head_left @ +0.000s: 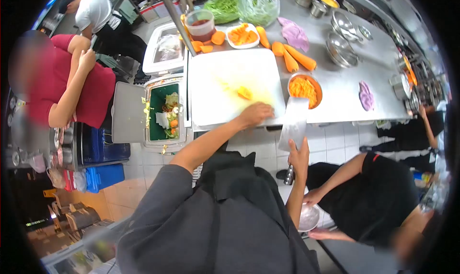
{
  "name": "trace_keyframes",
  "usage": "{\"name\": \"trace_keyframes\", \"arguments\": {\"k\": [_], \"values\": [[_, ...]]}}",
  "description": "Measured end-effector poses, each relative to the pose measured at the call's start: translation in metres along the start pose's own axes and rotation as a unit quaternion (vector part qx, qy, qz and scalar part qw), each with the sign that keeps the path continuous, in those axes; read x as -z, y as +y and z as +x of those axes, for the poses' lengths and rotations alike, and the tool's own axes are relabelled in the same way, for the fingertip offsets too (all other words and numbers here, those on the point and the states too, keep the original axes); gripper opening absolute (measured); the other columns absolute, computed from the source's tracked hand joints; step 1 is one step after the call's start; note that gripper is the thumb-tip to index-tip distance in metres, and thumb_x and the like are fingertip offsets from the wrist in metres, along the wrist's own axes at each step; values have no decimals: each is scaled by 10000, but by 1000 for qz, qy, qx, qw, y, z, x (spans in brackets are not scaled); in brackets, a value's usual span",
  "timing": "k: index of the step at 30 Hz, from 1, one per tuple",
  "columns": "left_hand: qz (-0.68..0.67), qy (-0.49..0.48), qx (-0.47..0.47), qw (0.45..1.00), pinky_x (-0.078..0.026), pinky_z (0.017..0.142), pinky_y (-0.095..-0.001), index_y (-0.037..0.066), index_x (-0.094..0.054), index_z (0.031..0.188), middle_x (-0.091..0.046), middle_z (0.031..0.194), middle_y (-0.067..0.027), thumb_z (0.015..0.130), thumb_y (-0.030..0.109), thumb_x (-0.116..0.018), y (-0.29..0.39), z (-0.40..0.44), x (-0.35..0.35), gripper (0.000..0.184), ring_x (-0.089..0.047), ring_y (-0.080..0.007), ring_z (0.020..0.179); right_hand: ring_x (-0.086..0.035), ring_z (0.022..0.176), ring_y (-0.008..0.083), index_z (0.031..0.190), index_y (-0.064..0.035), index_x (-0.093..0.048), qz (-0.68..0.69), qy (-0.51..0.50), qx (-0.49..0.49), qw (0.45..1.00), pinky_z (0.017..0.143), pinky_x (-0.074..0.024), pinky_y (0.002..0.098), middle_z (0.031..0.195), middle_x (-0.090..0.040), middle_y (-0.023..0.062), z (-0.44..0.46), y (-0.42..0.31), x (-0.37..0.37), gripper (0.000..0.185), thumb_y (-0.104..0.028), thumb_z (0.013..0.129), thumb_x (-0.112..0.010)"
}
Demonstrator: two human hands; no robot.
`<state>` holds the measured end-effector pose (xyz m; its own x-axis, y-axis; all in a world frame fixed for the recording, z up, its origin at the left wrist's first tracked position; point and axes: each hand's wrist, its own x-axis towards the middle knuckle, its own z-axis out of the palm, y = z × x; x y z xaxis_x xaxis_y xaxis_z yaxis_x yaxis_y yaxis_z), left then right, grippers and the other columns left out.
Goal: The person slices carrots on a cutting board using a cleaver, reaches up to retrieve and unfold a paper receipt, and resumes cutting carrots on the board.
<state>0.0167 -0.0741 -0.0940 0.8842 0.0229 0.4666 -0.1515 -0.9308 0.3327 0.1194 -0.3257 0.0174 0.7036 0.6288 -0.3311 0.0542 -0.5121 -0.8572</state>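
My right hand (299, 155) grips a cleaver (294, 120) by its handle, in front of the table's near edge. The wide blade points away from me and partly overlaps a bowl of shredded carrot (304, 90). My left hand (258, 114) rests at the near right part of a white cutting board (206, 82), its fingers curled; whatever may be under them is hidden. A small orange carrot piece (245, 93) lies on the board just beyond that hand. Moist yellowish stains and bits surround the piece.
Whole carrots (300, 58), a white tray of carrot pieces (242, 34) and a purple cloth (294, 34) lie beyond the board. A scrap bin (155, 111) stands left. Metal bowls (341, 48) are at right. A co-worker close on my right holds a bowl (309, 217).
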Motion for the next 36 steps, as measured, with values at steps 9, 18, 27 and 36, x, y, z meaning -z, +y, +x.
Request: {"name": "trace_keyframes", "arguments": {"k": [9, 18, 27, 36], "values": [[13, 80, 67, 994, -504, 963, -345, 118, -712, 1018, -716, 1079, -28, 783, 64, -630, 6, -76, 50, 255, -643, -224, 1080, -665, 754, 443, 1192, 67, -493, -82, 15, 140, 987, 639, -505, 460, 878, -654, 292, 38, 21, -23, 356, -153, 940, -615], [58, 104, 136, 984, -494, 812, -357, 118, -732, 945, -717, 960, -40, 826, 49, -627, -37, -100, 97, 173, -645, -227, 893, -608, 863, 543, 1143, 40, -467, -182, 11, 185, 966, 716, -466, 560, 880, -644, 340, 69, -27, -58, 299, -128, 930, -592], [-54, 79, 62, 993, -476, 935, -369, 145, -735, 957, -680, 1078, 2, 793, 127, -744, 2, -82, 52, 166, -604, -213, 1075, -606, 854, 552, 1126, 15, -423, -244, -5, 133, 961, 722, -472, 594, 862, -639, 354, 97, -36, -81, 292, -106, 913, -580], [-17, 91, 88, 992, -523, 873, -330, 105, -730, 928, -699, 1006, -5, 765, 85, -726, 7, -109, 59, 163, -648, -201, 981, -599, 888, 553, 1175, 12, -426, -246, -7, 135, 960, 749, -478, 587, 900, -632, 369, 96, -31, -81, 325, -136, 922, -567]]}}
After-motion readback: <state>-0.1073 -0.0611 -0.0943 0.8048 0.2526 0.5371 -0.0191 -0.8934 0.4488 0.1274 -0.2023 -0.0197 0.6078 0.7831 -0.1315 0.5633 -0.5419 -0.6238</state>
